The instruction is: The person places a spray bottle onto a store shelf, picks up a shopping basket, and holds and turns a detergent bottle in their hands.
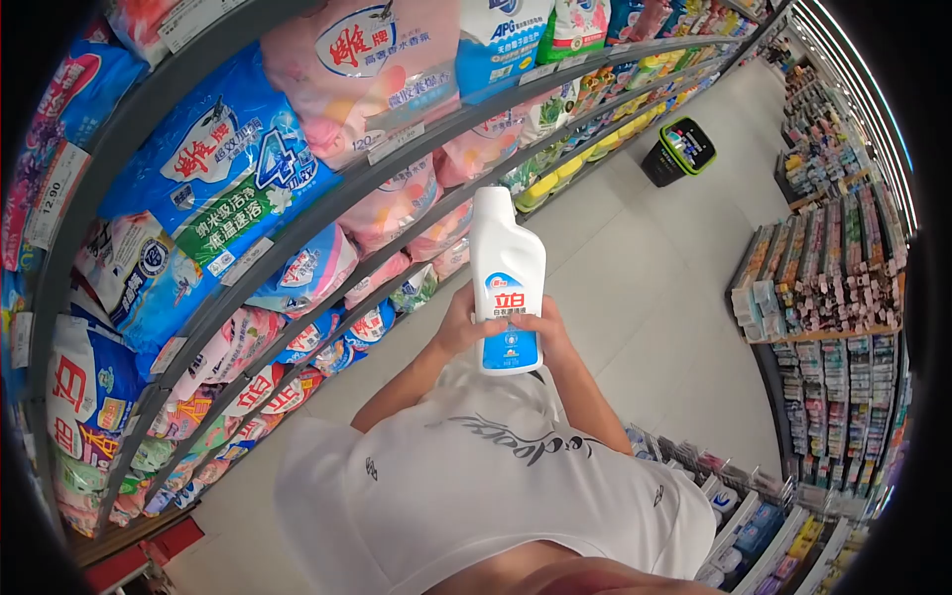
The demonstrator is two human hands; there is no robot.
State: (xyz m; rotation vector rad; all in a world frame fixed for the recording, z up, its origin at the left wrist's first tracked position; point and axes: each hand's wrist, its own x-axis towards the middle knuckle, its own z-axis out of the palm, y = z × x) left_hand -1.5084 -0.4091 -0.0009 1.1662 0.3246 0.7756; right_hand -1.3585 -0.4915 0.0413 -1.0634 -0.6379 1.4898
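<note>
A white detergent bottle (pixel 511 260) with a white cap and a blue label with red lettering stands upright in front of my chest. My left hand (pixel 461 325) grips its lower left side, the thumb lying across the label. From the other side my right hand (pixel 551 332) holds it too, its thumb pressed on the front near the other thumb. The fingers behind the bottle are hidden.
On the left, curved shelves (pixel 327 198) hold bags of washing powder, among them a blue bag (pixel 218 149) and a pink bag (pixel 362 74). A black basket with a green rim (pixel 679 151) stands on the tiled floor (pixel 645 288). Racks of small goods (pixel 823 268) line the right.
</note>
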